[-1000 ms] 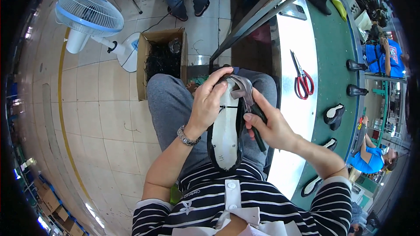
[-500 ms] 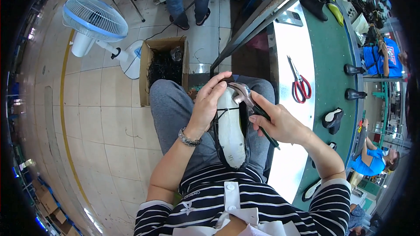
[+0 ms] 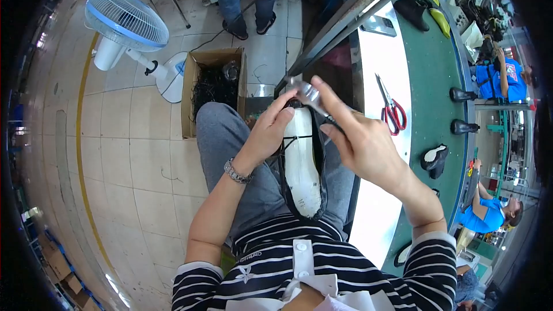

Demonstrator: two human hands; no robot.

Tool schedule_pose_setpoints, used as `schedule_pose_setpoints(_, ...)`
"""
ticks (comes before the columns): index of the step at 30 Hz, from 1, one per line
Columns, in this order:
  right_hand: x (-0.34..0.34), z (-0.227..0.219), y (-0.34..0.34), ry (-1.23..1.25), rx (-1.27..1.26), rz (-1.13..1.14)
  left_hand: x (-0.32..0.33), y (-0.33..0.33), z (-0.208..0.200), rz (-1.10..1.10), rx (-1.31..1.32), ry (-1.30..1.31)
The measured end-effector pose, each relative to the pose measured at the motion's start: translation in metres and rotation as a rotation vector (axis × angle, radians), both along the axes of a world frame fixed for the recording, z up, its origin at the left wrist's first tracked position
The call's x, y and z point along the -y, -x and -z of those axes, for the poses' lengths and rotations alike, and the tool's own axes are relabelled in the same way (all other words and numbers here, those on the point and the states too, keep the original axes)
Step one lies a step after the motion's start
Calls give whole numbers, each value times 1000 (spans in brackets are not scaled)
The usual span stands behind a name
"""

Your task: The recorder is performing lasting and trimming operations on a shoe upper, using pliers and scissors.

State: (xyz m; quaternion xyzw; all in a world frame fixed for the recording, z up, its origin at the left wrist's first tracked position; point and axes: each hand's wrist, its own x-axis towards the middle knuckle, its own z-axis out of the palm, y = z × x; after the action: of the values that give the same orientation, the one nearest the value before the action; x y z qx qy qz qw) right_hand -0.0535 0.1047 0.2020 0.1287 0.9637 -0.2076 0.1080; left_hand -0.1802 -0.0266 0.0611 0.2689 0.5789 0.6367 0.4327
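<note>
A black shoe upper on a last [image 3: 304, 178] rests sole up across my lap, its white insole showing and a dark cord crossing it. My left hand [image 3: 269, 133] grips the shoe's far left edge, with thumb and fingers near the tip. In my right hand [image 3: 363, 138] is a pair of lasting pliers [image 3: 309, 93] with a shiny metal head, blurred by motion. That head is just above the shoe's far end, close to my left fingertips. Its handles are mostly hidden by my right hand.
Red-handled scissors [image 3: 394, 112] lie on the white bench [image 3: 377, 196] to my right. Beyond it, a green conveyor [image 3: 429, 72] carries several black shoes. A slanting metal post [image 3: 340, 26] stands ahead. A cardboard box [image 3: 188, 101] of black scraps and a fan [image 3: 128, 20] stand left.
My right hand has lifted the pliers up and away from the insole toward the shoe's far end. My left hand has shifted slightly left and nearer, still on the shoe.
</note>
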Motion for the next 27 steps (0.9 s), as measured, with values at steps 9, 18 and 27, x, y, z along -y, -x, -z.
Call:
schedule_pose_setpoints(9, -4, -7, 8, 142, 99, 10, 0, 6, 9, 22, 32, -35)
schedule_pose_setpoints(18, -6, 20, 1, -7, -98, -4, 3, 3, -9, -7, 158, -20)
schedule_pose_setpoints(27, 0, 22, -6, 52, 125, 12, 1, 10, -6, 77, 209, -137)
